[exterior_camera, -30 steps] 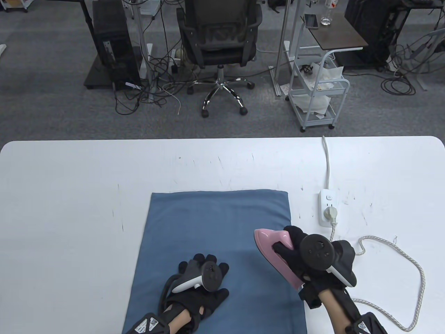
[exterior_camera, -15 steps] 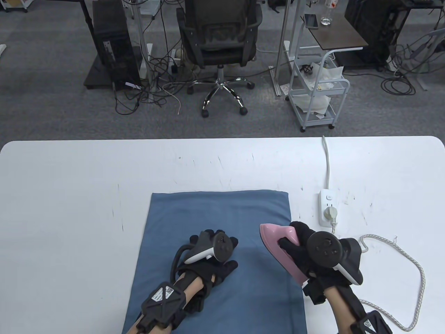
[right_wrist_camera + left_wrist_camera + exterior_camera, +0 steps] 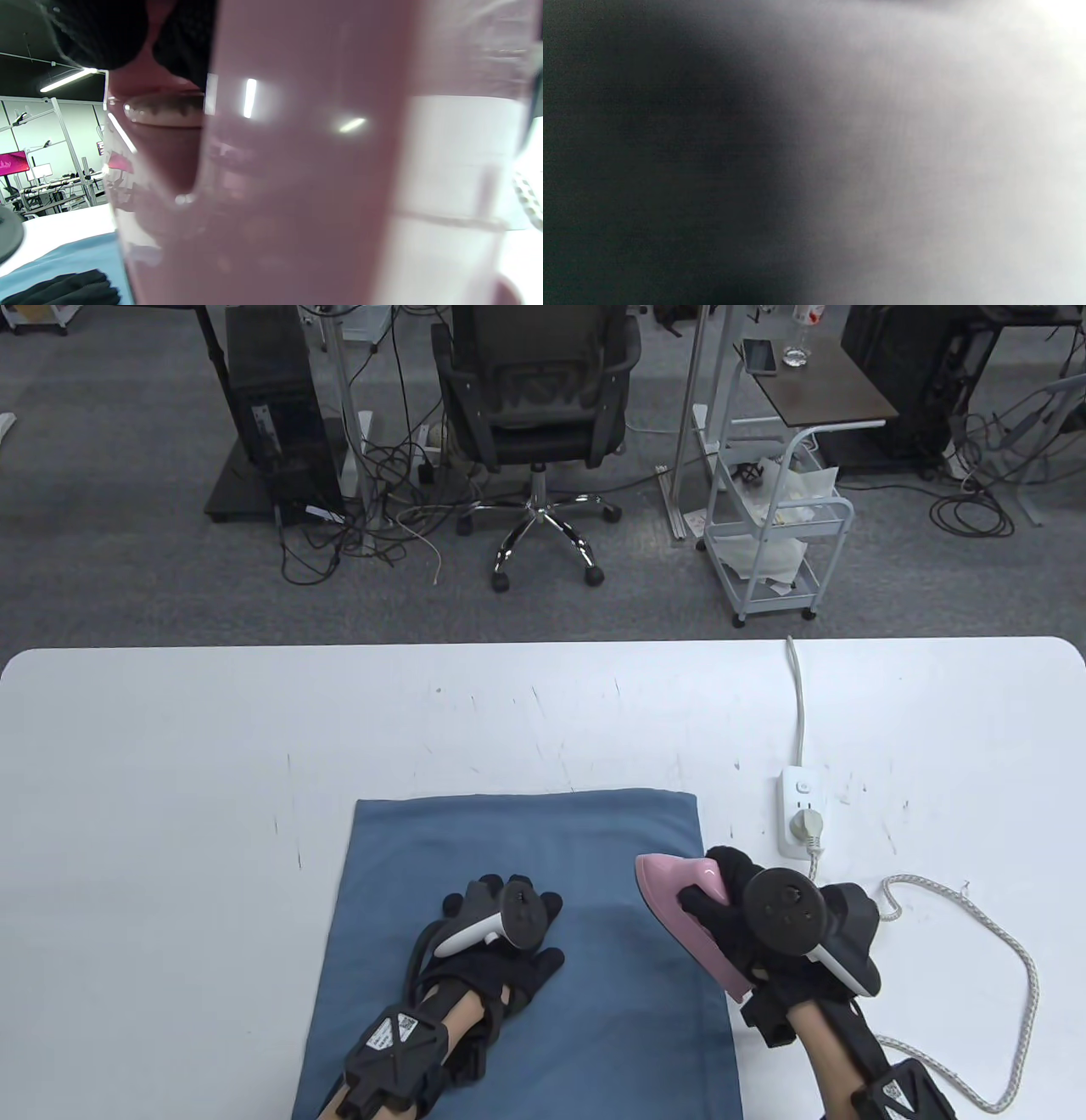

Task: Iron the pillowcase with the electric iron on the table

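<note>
A blue pillowcase (image 3: 594, 848) lies flat on the white table (image 3: 170, 780), near the front edge. My left hand (image 3: 517, 963) rests palm down on its middle, fingers spread. My right hand (image 3: 730, 908) grips the handle of a pink electric iron (image 3: 679, 891), which sits at the pillowcase's right edge with its nose pointing away and to the left. In the right wrist view the iron's pink body (image 3: 297, 169) fills the frame, with my gloved fingers (image 3: 97, 34) over the top, and the pillowcase (image 3: 63, 258) and left hand (image 3: 63, 290) at the lower left. The left wrist view is a grey blur.
A white power strip (image 3: 800, 813) with the iron's plug in it lies just right of the pillowcase. The braided cord (image 3: 1018, 967) loops over the table at the right. An office chair (image 3: 534, 398) and a cart (image 3: 776, 534) stand beyond the far edge.
My left hand went forward over the cloth, then drew back, and the pillowcase slid toward me with it. The iron shifted slightly to the right.
</note>
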The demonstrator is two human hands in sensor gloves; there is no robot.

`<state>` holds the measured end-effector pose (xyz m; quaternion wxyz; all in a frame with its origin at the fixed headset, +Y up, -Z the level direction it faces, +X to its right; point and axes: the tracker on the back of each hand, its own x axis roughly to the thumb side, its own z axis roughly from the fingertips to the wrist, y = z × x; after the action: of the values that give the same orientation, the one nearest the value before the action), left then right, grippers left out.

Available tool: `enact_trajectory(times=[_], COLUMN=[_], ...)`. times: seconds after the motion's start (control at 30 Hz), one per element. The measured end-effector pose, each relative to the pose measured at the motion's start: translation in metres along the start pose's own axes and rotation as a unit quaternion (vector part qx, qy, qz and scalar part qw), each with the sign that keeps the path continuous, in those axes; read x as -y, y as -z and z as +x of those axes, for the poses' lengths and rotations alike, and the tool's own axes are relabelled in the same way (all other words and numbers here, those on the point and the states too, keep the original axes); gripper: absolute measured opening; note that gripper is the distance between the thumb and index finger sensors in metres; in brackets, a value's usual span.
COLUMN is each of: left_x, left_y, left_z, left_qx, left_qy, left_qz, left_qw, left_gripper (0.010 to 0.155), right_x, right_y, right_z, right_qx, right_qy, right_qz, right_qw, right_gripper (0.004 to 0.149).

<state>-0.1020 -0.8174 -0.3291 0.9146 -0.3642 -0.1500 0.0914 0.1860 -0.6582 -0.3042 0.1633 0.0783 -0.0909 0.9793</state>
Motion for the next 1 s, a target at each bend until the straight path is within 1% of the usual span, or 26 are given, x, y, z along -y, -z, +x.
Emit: enact_trajectory(times=[0.1, 0.2, 0.23, 0.37, 0.47, 0.57, 0.67, 0.77, 1.0], left_x=[0.015, 0.026, 0.029, 0.031, 0.031, 0.031, 0.031, 0.031, 0.031], left_y=[-0.015, -0.027, -0.03, -0.033, -0.033, -0.033, -0.032, -0.032, -0.032], left_z=[0.002, 0.005, 0.006, 0.007, 0.007, 0.007, 0.008, 0.008, 0.008], left_qx=[0.002, 0.001, 0.0, 0.001, 0.001, 0.002, 0.002, 0.003, 0.004], left_qy=[0.004, 0.01, 0.011, 0.011, 0.011, 0.011, 0.013, 0.013, 0.012], left_qz=[-0.002, -0.004, -0.004, -0.005, -0.005, -0.005, -0.005, -0.006, -0.006], left_qw=[1.0, 1.0, 1.0, 1.0, 1.0, 1.0, 1.0, 1.0, 1.0], left_gripper=[0.072, 0.072, 0.072, 0.072, 0.072, 0.072, 0.073, 0.072, 0.073], right_x=[-0.011, -0.033, -0.044, -0.077, -0.094, -0.096, -0.1, -0.104, -0.11], right_y=[0.007, 0.016, 0.02, 0.031, 0.037, 0.041, 0.05, 0.07, 0.118], right_z=[0.007, 0.021, 0.027, 0.041, 0.047, 0.051, 0.049, 0.044, 0.026], right_qx=[0.008, 0.027, 0.037, 0.061, 0.085, 0.099, 0.089, 0.067, 0.006], right_qy=[-0.013, -0.052, -0.071, -0.115, -0.137, -0.161, -0.169, -0.2, -0.222], right_qz=[0.012, 0.037, 0.049, 0.093, 0.118, 0.118, 0.106, 0.089, 0.062], right_qw=[1.0, 0.998, 0.996, 0.987, 0.98, 0.975, 0.976, 0.973, 0.973], right_gripper=[0.062, 0.062, 0.062, 0.062, 0.062, 0.063, 0.063, 0.064, 0.064])
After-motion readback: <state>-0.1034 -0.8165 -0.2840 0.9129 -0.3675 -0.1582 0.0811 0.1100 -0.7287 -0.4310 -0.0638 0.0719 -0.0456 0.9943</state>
